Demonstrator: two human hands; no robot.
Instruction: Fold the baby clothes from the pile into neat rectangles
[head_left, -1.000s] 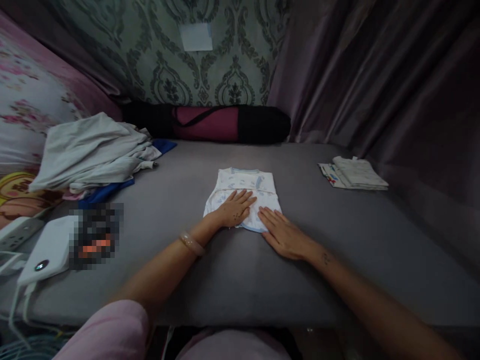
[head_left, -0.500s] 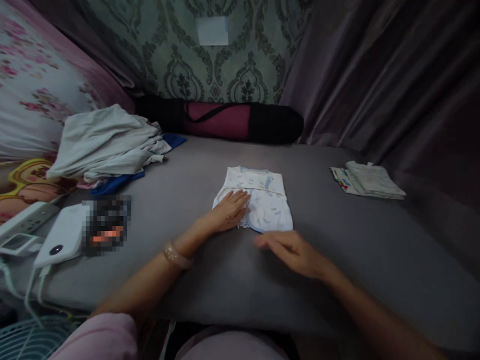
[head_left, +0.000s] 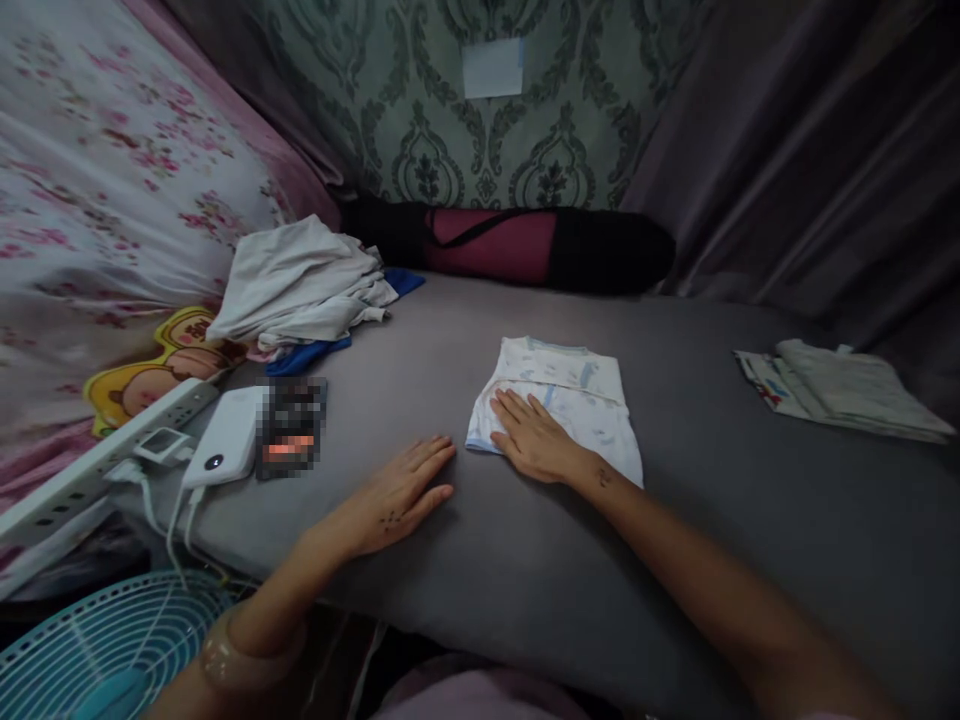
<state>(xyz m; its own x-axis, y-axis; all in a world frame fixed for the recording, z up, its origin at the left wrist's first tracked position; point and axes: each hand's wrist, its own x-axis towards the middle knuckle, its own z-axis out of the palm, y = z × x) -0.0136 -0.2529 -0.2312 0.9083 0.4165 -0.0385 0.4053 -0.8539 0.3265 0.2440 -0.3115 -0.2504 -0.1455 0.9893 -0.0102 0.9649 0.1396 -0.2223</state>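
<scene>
The right hand [head_left: 534, 438] lay flat and open on the little folded shirt [head_left: 559, 400] in the middle of the grey surface [head_left: 675, 520]. The left hand [head_left: 397, 492] lay open just beside the shirt, not touching.

My right hand [head_left: 538, 440] lies flat, palm down, fingers together, pressing the near left corner of the folded garment [head_left: 559, 400]. My left hand [head_left: 397, 495] rests open and flat just left of that garment, apart from it, fingers spread.
</scene>
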